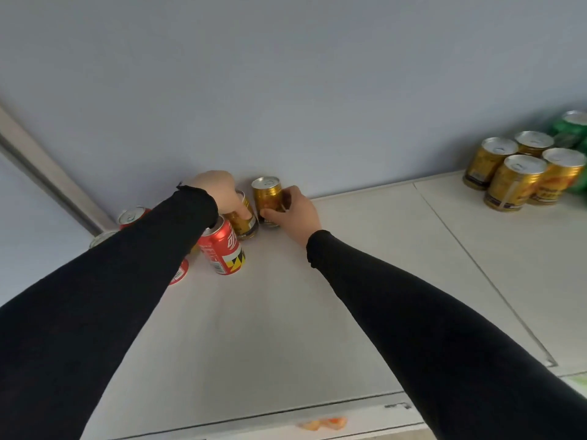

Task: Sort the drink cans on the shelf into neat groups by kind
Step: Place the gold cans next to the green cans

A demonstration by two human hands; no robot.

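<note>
Two gold cans stand near the back wall on the pale shelf top [286,312]. My left hand [219,193] grips the left gold can [243,222] from above. My right hand [293,211] grips the right gold can [268,193] around its side. A red cola can [222,249] stands just in front of the left gold can, partly under my left sleeve. Further red cans [131,215] and a silver can top [101,238] show at the far left, mostly hidden by my left arm.
At the far right, several gold cans [514,182] stand grouped, with green cans [571,128] behind them by the wall. A seam [476,265] splits the shelf top into two panels. A wall corner post [47,173] runs along the left.
</note>
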